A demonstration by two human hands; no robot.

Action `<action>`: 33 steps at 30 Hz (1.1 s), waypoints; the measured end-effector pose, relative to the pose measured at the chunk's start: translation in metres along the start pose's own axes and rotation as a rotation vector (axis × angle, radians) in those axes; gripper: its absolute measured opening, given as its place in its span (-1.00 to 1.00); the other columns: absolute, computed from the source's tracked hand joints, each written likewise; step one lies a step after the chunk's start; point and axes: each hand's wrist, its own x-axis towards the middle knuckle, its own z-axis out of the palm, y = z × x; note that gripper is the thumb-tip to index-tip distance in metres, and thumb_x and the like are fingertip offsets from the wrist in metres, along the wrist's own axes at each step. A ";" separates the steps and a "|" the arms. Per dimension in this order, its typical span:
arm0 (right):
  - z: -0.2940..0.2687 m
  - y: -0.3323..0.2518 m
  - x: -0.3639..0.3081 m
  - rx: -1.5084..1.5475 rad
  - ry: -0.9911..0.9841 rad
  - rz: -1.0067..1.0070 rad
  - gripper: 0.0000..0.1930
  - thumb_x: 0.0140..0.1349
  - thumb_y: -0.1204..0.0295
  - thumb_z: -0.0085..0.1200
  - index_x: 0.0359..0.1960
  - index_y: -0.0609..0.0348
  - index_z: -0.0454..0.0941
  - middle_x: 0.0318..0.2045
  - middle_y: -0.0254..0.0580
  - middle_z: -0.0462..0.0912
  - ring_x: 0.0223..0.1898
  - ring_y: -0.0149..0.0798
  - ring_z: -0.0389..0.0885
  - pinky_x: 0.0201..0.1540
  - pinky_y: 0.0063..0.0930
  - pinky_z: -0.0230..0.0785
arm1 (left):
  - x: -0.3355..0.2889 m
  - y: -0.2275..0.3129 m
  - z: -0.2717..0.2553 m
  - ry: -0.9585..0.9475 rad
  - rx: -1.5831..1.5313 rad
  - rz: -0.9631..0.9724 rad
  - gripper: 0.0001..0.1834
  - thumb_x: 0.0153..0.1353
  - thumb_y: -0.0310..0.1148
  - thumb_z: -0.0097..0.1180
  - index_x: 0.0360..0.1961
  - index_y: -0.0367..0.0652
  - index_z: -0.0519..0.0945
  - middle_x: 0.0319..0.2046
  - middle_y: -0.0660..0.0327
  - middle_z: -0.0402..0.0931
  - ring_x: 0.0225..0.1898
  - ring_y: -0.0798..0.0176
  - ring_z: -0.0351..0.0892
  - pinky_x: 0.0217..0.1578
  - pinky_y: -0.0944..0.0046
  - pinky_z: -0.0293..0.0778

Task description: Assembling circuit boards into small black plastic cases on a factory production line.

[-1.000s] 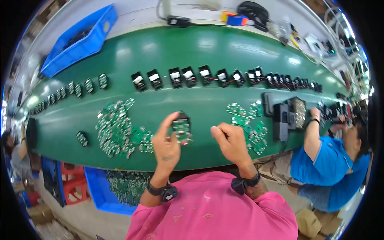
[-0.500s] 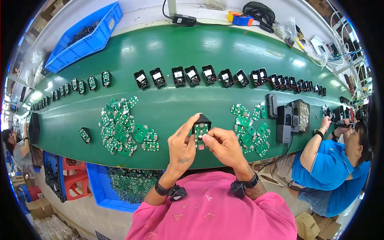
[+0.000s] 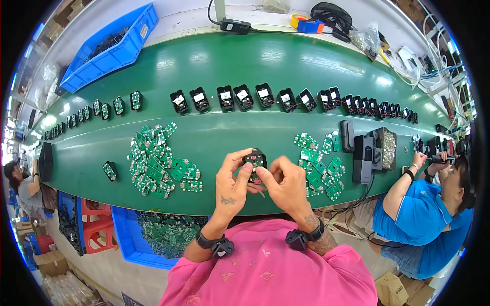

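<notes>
Between both hands I hold a small black plastic housing [image 3: 261,152] above the near edge of the bench. A green circuit board [image 3: 253,161] lies in its open face. My left hand [image 3: 230,183] is closed round the housing's left side, its thumb on the board. My right hand [image 3: 288,187] grips the other side, its thumb against the board's lower right. Fingers hide part of the underside. A heap of loose circuit boards [image 3: 149,166] lies to the left of my hands, and a smaller spread of boards [image 3: 320,164] to the right.
A row of black housings [image 3: 242,97] crosses the green bench [image 3: 229,130]. Board-fitted housings [image 3: 118,105] line the left; one [image 3: 109,171] stands apart. Blue bins [image 3: 109,46] sit far left and below the edge. A grey device [image 3: 363,158] stands right; a co-worker [image 3: 416,209] sits beyond.
The housing has tipped and come slightly closer to me. My left thumb has moved onto the board, and my right hand has shifted from pinching at the board to gripping the housing's side.
</notes>
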 end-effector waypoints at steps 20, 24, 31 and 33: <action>0.037 0.003 0.020 0.369 -0.164 -0.032 -0.56 0.48 0.42 -0.16 0.35 0.17 0.21 -0.16 0.12 0.62 -0.26 0.01 0.68 -0.17 -0.21 0.50 | 0.015 -0.009 -0.012 0.094 0.122 0.009 -0.70 0.46 -0.41 -0.09 0.15 -0.25 0.42 -0.18 0.01 0.65 -0.42 0.29 0.68 -0.57 0.36 0.63; 0.046 -0.010 0.030 0.382 -0.173 -0.112 -0.57 0.46 0.46 -0.16 0.34 0.18 0.24 -0.14 0.08 0.61 -0.23 -0.04 0.65 -0.10 -0.28 0.49 | 0.012 -0.003 -0.017 0.227 0.190 0.231 -0.71 0.46 -0.38 -0.07 0.13 -0.26 0.42 -0.21 0.02 0.65 -0.51 0.29 0.67 -0.57 0.33 0.62; 0.082 -0.025 0.045 0.658 -0.352 -0.129 -0.58 0.48 0.46 -0.17 0.34 0.17 0.21 -0.23 -0.25 0.49 -0.31 -0.46 0.44 -0.24 -0.52 0.39 | -0.001 0.011 -0.047 0.354 0.351 0.352 -0.73 0.43 -0.39 0.00 0.09 -0.25 0.46 -0.28 0.04 0.67 -0.60 0.36 0.63 -0.65 0.36 0.52; 0.093 -0.037 0.049 0.643 -0.393 -0.122 -0.60 0.48 0.46 -0.15 0.31 0.17 0.24 -0.25 -0.29 0.45 -0.32 -0.47 0.43 -0.26 -0.54 0.36 | -0.003 0.018 -0.058 0.432 0.376 0.404 -0.73 0.43 -0.40 0.00 0.09 -0.24 0.46 -0.28 0.04 0.67 -0.60 0.34 0.63 -0.63 0.35 0.53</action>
